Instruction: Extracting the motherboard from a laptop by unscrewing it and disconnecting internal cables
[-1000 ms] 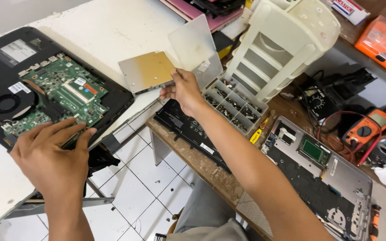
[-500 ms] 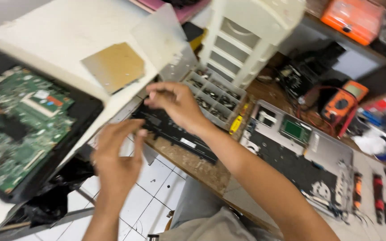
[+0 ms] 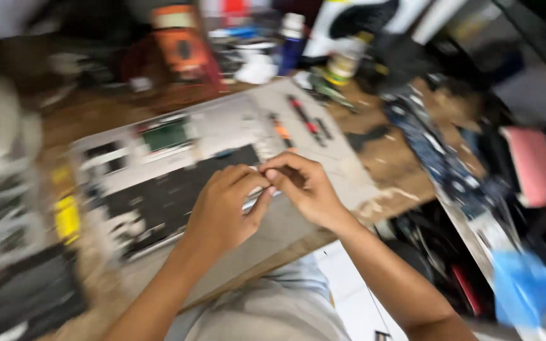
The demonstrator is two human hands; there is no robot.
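Observation:
The view is blurred by motion. My left hand (image 3: 222,211) and my right hand (image 3: 304,189) meet fingertip to fingertip over an opened grey laptop shell (image 3: 222,129). Between the fingers of both hands sits a small pale, thin piece (image 3: 255,201); what it is cannot be made out. The shell lies flat on the wooden bench (image 3: 96,120) and carries a small green board (image 3: 165,134) and a dark panel (image 3: 172,199). Two screwdrivers (image 3: 304,117) rest on the shell just beyond my right hand.
An orange meter (image 3: 184,47), a blue bottle (image 3: 292,35) and other clutter line the back of the bench. A yellow item (image 3: 67,218) lies at the left. A pink object (image 3: 535,164) and a blue one (image 3: 526,287) are at the right.
The view has swung right, from the open laptop with its large green board to the grey shell. Both hands left the dark strip and came together, pinching a small pale piece.

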